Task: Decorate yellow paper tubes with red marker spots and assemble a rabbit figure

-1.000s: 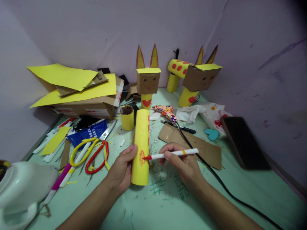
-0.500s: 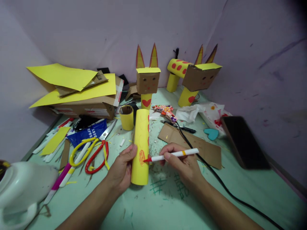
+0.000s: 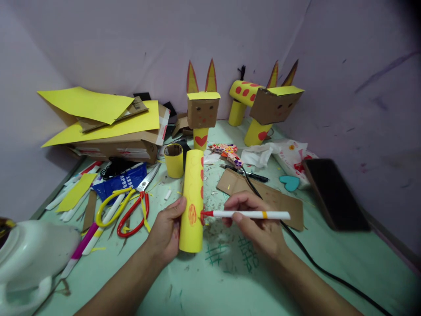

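My left hand [image 3: 169,230] is closed around the lower left side of a yellow paper tube [image 3: 192,184], which it holds slightly tilted above the table. Red spots run down the tube's right edge, and a scribbled red oval sits on its front near the bottom. Between the thumb and fingers of my right hand [image 3: 255,221] is a white marker [image 3: 250,214] with a red tip. That tip is at the tube's right edge, beside the oval. Behind the tube stand a short yellow tube [image 3: 174,161] and a cardboard animal figure [image 3: 203,112] with pointed ears.
Scissors [image 3: 143,193], markers and a blue packet [image 3: 121,182] lie at left, near a white jug [image 3: 39,250]. A patterned glue gun [image 3: 230,154] trails a black cord [image 3: 309,256] along the right. Nearby are a cardboard strip [image 3: 286,202], a phone [image 3: 335,195] and a second figure [image 3: 272,105].
The marker has moved right, from the oval to the tube's edge, and now lies more level. My right hand shifted with it. The tube has turned slightly in my left hand.
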`<action>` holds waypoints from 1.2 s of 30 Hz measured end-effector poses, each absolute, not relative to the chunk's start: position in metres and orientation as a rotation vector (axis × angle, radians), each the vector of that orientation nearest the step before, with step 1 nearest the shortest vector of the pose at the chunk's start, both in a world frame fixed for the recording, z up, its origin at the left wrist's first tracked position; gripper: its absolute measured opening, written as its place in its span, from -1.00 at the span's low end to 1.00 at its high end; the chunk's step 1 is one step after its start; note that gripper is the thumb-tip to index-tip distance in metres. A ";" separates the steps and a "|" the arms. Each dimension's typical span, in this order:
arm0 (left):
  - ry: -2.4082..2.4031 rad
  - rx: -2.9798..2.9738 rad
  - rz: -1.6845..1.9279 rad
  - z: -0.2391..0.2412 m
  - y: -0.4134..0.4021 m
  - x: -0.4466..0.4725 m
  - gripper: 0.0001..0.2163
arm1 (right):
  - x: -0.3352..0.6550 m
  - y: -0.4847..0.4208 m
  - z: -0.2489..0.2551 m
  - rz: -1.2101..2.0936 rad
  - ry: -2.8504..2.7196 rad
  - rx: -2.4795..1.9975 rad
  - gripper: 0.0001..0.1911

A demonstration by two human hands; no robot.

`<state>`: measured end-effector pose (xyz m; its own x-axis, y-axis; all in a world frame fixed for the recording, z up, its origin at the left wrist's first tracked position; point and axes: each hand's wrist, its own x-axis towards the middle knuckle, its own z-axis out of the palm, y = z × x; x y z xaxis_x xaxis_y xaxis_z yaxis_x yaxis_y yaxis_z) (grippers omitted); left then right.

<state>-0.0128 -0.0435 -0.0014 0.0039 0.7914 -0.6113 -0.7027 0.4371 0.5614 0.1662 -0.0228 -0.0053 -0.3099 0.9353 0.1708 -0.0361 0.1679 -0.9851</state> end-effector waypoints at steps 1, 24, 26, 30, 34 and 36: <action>1.046 0.113 1.171 -0.001 -0.044 -0.013 -0.82 | 0.166 -0.023 -0.005 1.259 -1.561 -0.917 -0.91; 1.045 0.157 1.204 -0.002 -0.045 -0.011 -0.86 | 0.162 -0.025 -0.012 1.090 -1.718 -0.827 -0.90; 1.052 0.165 1.198 -0.001 -0.044 -0.011 -0.85 | 0.162 -0.025 -0.012 1.078 -1.733 -0.842 -0.89; 1.059 0.163 1.179 0.000 -0.044 -0.010 -0.84 | 0.163 -0.025 -0.011 1.073 -1.747 -0.874 -0.86; 1.054 0.170 1.188 -0.001 -0.044 -0.010 -0.84 | 0.163 -0.025 -0.010 1.089 -1.763 -0.888 -0.83; 1.049 0.172 1.190 -0.001 -0.044 -0.010 -0.84 | 0.163 -0.026 -0.010 1.090 -1.761 -0.898 -0.82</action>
